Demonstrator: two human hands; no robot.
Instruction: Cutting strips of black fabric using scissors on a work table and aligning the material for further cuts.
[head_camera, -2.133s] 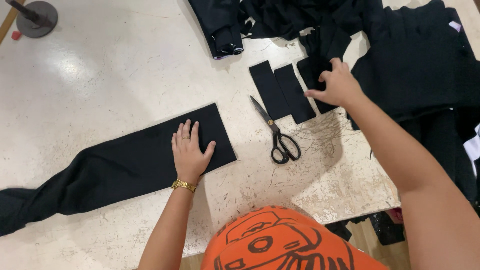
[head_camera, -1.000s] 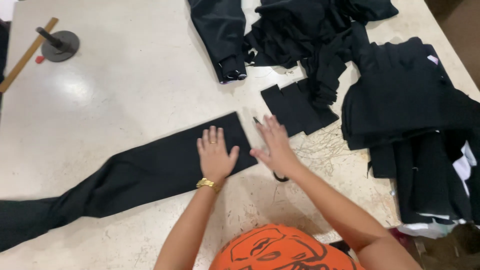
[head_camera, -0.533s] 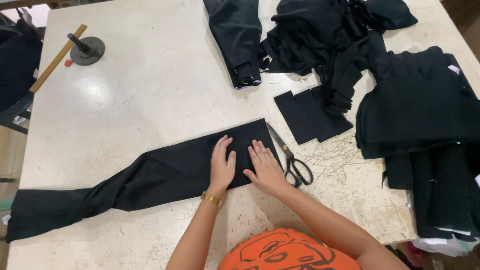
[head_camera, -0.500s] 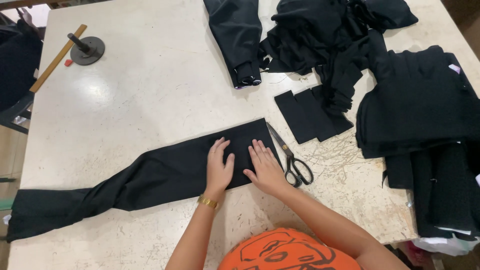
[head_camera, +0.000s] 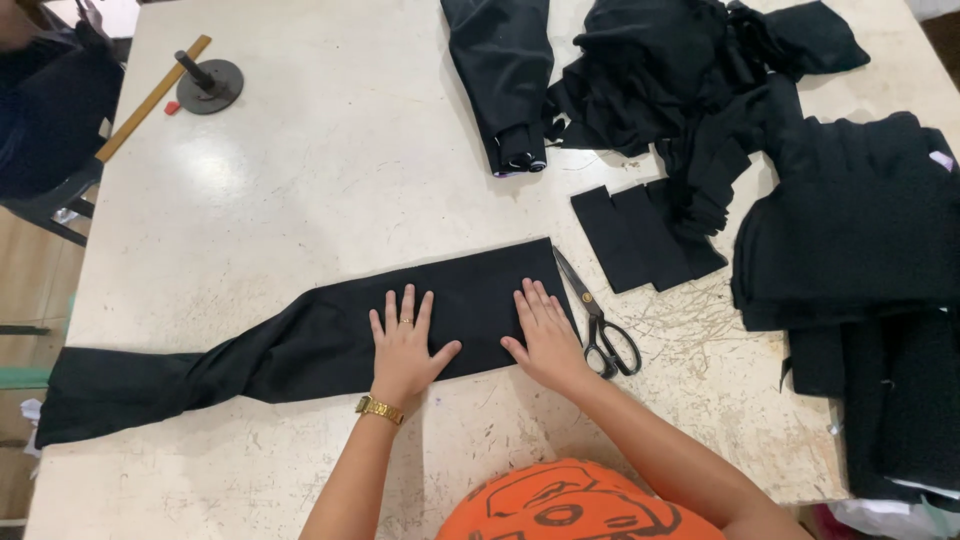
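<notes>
Head view: a long black fabric strip (head_camera: 300, 345) lies flat across the pale worktop (head_camera: 330, 180); the left hand (head_camera: 405, 350) and right hand (head_camera: 547, 335) press on its squared end, fingers spread wide, holding nothing; scissors (head_camera: 598, 318) lie just beside the right hand. The cloth looks soft, light and limp, likely to shift; best held by flat palms or pinched at an edge.
</notes>
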